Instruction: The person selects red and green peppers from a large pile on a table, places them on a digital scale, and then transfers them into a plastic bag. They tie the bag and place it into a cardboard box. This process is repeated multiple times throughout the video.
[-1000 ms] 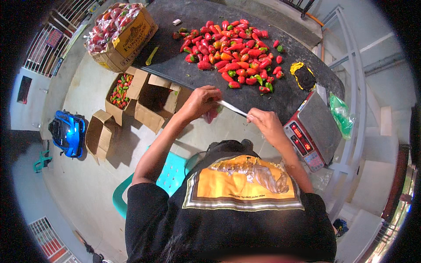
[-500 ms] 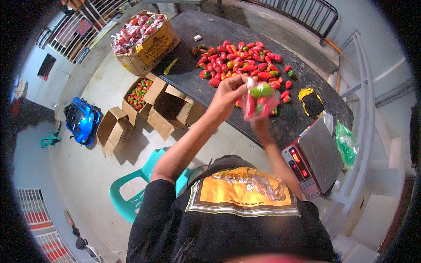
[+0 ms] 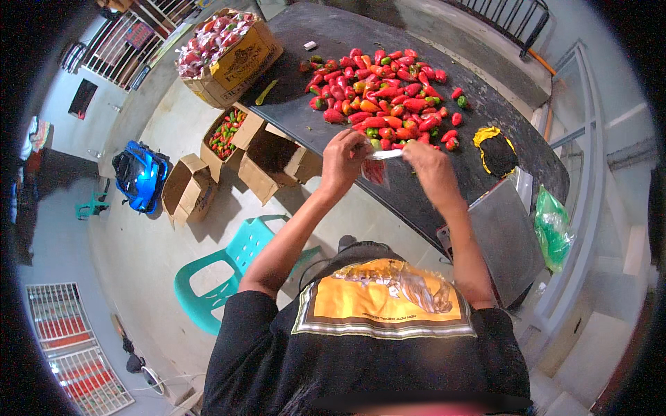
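Both my hands are closed on a clear plastic bag of peppers (image 3: 374, 171) above the table's near edge. My left hand (image 3: 343, 163) grips it on one side, and my right hand (image 3: 435, 173) pinches the other end of the white, stretched plastic between them. Below my left fingers hangs the filled part, with red showing through; my left hand hides some of it. Just beyond my hands lies a pile of loose peppers (image 3: 388, 90), mostly red with some orange and green, on the black table (image 3: 333, 24).
A carton of bagged peppers (image 3: 239, 66) stands at the table's far left. Open cardboard boxes (image 3: 187, 191) sit on the floor, one holding peppers. A scale (image 3: 510, 236), a green plastic bag (image 3: 550, 229) and a yellow-black bundle (image 3: 494, 151) lie right. A teal chair (image 3: 243, 253) is beside me.
The bag has dropped lower and left. My right hand has come out from behind it to the right, and the plastic is now stretched between my hands. My left hand has shifted left and down.
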`<move>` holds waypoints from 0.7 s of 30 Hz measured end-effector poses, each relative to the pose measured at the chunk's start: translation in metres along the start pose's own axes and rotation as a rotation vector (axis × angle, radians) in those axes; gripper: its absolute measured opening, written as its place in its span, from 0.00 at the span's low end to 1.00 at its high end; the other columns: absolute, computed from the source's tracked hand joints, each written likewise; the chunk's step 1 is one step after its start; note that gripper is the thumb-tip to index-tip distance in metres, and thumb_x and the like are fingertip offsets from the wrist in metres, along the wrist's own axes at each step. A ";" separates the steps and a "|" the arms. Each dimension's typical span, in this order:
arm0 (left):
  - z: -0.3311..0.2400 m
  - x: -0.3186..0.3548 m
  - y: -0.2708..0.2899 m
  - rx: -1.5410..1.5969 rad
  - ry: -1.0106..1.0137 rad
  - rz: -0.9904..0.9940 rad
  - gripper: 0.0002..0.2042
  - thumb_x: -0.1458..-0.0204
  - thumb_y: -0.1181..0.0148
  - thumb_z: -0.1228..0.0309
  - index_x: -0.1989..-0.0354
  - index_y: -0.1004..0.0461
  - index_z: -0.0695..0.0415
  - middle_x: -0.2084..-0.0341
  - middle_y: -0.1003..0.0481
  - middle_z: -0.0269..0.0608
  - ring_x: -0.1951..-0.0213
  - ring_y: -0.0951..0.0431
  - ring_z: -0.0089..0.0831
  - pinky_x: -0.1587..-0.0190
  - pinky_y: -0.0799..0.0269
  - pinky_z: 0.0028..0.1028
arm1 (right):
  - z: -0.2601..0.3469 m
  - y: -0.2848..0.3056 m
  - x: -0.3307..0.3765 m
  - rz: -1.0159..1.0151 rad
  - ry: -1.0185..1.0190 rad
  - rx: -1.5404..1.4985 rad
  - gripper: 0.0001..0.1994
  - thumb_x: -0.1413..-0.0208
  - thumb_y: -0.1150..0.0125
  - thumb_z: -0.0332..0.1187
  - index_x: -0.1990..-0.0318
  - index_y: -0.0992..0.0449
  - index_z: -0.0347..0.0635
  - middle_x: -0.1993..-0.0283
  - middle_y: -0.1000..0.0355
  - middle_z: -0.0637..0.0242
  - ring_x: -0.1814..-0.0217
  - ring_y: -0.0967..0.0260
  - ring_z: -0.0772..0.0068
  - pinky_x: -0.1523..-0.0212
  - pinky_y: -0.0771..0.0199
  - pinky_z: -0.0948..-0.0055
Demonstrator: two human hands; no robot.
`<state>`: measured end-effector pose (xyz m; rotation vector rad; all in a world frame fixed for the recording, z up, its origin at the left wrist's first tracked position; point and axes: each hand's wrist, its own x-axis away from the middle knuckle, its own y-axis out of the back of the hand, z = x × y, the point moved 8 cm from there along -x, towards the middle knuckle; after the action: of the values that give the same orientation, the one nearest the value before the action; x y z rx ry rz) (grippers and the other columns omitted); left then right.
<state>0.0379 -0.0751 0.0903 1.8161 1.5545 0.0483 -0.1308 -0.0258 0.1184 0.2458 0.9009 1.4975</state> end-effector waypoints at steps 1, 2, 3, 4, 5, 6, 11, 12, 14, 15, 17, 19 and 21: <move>-0.011 -0.001 0.000 0.061 0.019 0.073 0.07 0.57 0.39 0.75 0.70 0.28 0.63 0.72 0.28 0.46 0.67 0.26 0.43 0.64 0.31 0.34 | -0.012 0.012 -0.001 -0.026 -0.014 -0.037 0.11 0.41 0.49 0.35 0.68 0.30 0.33 0.72 0.33 0.58 0.68 0.32 0.59 0.67 0.35 0.67; -0.025 0.000 -0.001 0.101 -0.010 0.166 0.07 0.57 0.38 0.75 0.70 0.27 0.62 0.72 0.28 0.44 0.69 0.27 0.40 0.65 0.32 0.32 | -0.026 0.017 -0.002 0.002 -0.063 -0.193 0.12 0.41 0.48 0.35 0.69 0.30 0.34 0.73 0.34 0.61 0.69 0.32 0.65 0.67 0.36 0.69; -0.043 0.001 -0.006 0.166 -0.034 0.275 0.07 0.57 0.38 0.75 0.70 0.27 0.62 0.73 0.28 0.44 0.69 0.27 0.38 0.65 0.32 0.32 | -0.041 0.021 -0.003 0.025 -0.112 -0.346 0.12 0.42 0.48 0.35 0.70 0.30 0.34 0.73 0.34 0.64 0.69 0.33 0.71 0.68 0.37 0.71; -0.063 0.003 -0.010 0.231 -0.058 0.383 0.07 0.57 0.37 0.75 0.70 0.27 0.62 0.73 0.29 0.43 0.69 0.27 0.36 0.66 0.32 0.32 | -0.050 0.022 -0.002 0.114 -0.082 -0.393 0.12 0.41 0.46 0.38 0.69 0.28 0.37 0.72 0.35 0.74 0.68 0.37 0.83 0.67 0.36 0.77; -0.083 0.004 -0.012 0.287 -0.083 0.486 0.07 0.57 0.37 0.75 0.70 0.27 0.62 0.73 0.29 0.43 0.70 0.28 0.34 0.66 0.33 0.31 | -0.051 0.019 -0.001 0.145 -0.084 -0.514 0.12 0.41 0.46 0.38 0.69 0.28 0.38 0.72 0.35 0.74 0.67 0.37 0.84 0.66 0.36 0.78; -0.106 0.004 -0.014 0.337 -0.162 0.554 0.08 0.55 0.36 0.73 0.70 0.27 0.62 0.74 0.29 0.41 0.70 0.28 0.31 0.65 0.33 0.30 | -0.050 0.014 -0.001 0.182 -0.078 -0.638 0.12 0.41 0.46 0.38 0.70 0.28 0.39 0.72 0.35 0.75 0.67 0.38 0.84 0.66 0.36 0.78; -0.137 -0.015 -0.035 0.845 0.032 0.660 0.08 0.50 0.38 0.68 0.69 0.27 0.60 0.71 0.27 0.34 0.64 0.28 0.23 0.60 0.33 0.26 | 0.009 -0.009 0.023 0.017 -0.242 -1.419 0.16 0.43 0.45 0.44 0.57 0.30 0.41 0.66 0.31 0.68 0.62 0.34 0.76 0.60 0.33 0.74; -0.128 -0.026 -0.037 0.769 0.142 0.612 0.08 0.49 0.38 0.69 0.68 0.27 0.61 0.71 0.27 0.33 0.64 0.28 0.22 0.60 0.33 0.26 | 0.009 -0.021 0.026 -0.054 -0.276 -1.638 0.18 0.43 0.45 0.45 0.54 0.31 0.40 0.65 0.30 0.65 0.62 0.33 0.73 0.60 0.32 0.72; -0.113 -0.054 -0.025 0.510 -0.140 0.289 0.07 0.50 0.39 0.71 0.68 0.28 0.62 0.71 0.27 0.35 0.67 0.26 0.22 0.65 0.30 0.24 | -0.007 -0.069 0.021 -0.005 -0.365 -1.817 0.15 0.40 0.49 0.46 0.59 0.31 0.42 0.71 0.34 0.69 0.71 0.38 0.76 0.69 0.36 0.73; -0.107 -0.066 -0.023 0.214 -0.249 0.204 0.07 0.51 0.38 0.73 0.69 0.27 0.63 0.72 0.27 0.37 0.68 0.26 0.23 0.67 0.30 0.24 | -0.016 -0.089 0.018 0.004 -0.411 -1.901 0.15 0.39 0.51 0.46 0.62 0.31 0.43 0.73 0.36 0.70 0.75 0.40 0.77 0.73 0.38 0.74; -0.060 -0.061 -0.017 0.230 0.041 0.116 0.08 0.59 0.36 0.77 0.70 0.27 0.63 0.73 0.27 0.45 0.68 0.26 0.34 0.65 0.31 0.31 | -0.025 -0.070 0.035 -0.204 -0.596 -1.309 0.15 0.37 0.53 0.45 0.69 0.33 0.45 0.75 0.38 0.74 0.77 0.41 0.81 0.75 0.42 0.76; -0.035 -0.046 -0.019 0.109 -0.026 0.118 0.08 0.60 0.37 0.79 0.69 0.27 0.62 0.73 0.27 0.45 0.67 0.25 0.35 0.64 0.31 0.32 | -0.021 -0.036 0.029 0.035 -0.346 -0.717 0.14 0.37 0.53 0.39 0.73 0.34 0.40 0.77 0.39 0.71 0.75 0.39 0.79 0.74 0.39 0.72; -0.033 -0.039 -0.026 0.047 -0.080 0.171 0.08 0.60 0.38 0.80 0.69 0.27 0.62 0.73 0.27 0.45 0.67 0.25 0.36 0.64 0.31 0.33 | -0.002 0.010 0.021 -0.164 -0.010 -0.116 0.16 0.37 0.53 0.40 0.71 0.35 0.36 0.76 0.39 0.70 0.71 0.38 0.75 0.70 0.36 0.70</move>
<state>-0.0096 -0.0927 0.1168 1.9603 1.3530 0.0201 -0.1434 -0.0063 0.1164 0.0918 0.8038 1.3898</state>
